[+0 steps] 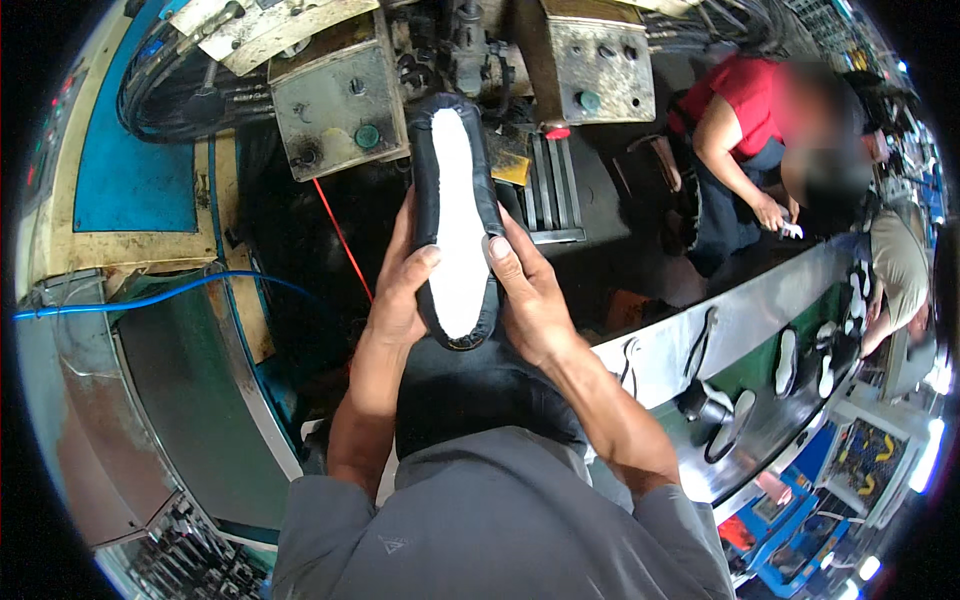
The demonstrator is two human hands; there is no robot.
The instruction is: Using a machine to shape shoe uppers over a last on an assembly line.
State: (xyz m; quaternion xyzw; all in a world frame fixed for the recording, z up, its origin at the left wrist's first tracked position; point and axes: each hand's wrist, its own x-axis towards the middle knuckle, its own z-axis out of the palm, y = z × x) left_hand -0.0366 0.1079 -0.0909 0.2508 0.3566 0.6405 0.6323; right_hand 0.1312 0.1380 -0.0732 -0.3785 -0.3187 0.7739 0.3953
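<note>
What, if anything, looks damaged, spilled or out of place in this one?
Mostly wear: the panel at lower left has rust-brown discolouration, and the control box ahead looks grimy. The black shoe between the left hand and right hand shows no obvious damage. I see no spill.

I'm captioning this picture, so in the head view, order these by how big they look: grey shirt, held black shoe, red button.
Largest: grey shirt
Next: black shoe
Smallest: red button
</note>
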